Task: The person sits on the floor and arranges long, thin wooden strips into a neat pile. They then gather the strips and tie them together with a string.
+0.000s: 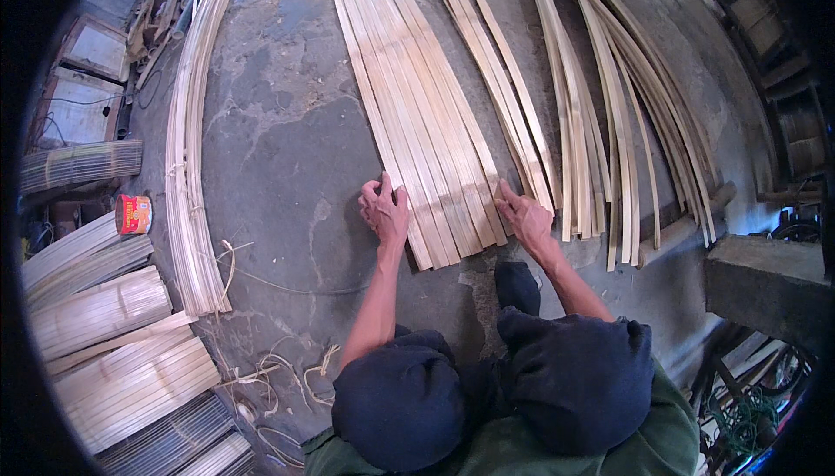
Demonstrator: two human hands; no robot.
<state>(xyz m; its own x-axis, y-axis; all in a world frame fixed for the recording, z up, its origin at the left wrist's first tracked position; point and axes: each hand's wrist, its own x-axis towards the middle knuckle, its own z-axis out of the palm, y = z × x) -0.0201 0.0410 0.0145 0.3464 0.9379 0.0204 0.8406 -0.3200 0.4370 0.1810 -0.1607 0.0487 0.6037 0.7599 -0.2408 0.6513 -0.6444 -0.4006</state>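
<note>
Currently, both forearms are reaching forward from the lower edge, angling slightly inward toward a flat row of pale wooden strips [426, 119] that is lying on the grey floor [287, 172], straight ahead of the person. The near ends of the strips are resting between the two hands, forming a slightly uneven edge, while the far ends are running out past the upper rim.

The left hand [384, 208] is resting against the row's left side, its wrist nearly in line with the forearm and its back facing up. Its fingers are bending loosely and standing a little apart, with the thumb side touching the outermost strip.

The right hand [527, 217] is meeting the row's right side, near the same end. One digit is pointing forward along the edge strip, and the others are curling beneath the palm; whether they are pinching anything I cannot tell.

Dark-clad knees [574, 380] are bending up below the hands. Farther right, loose strips [574, 128] are lying in spread groups.
</note>
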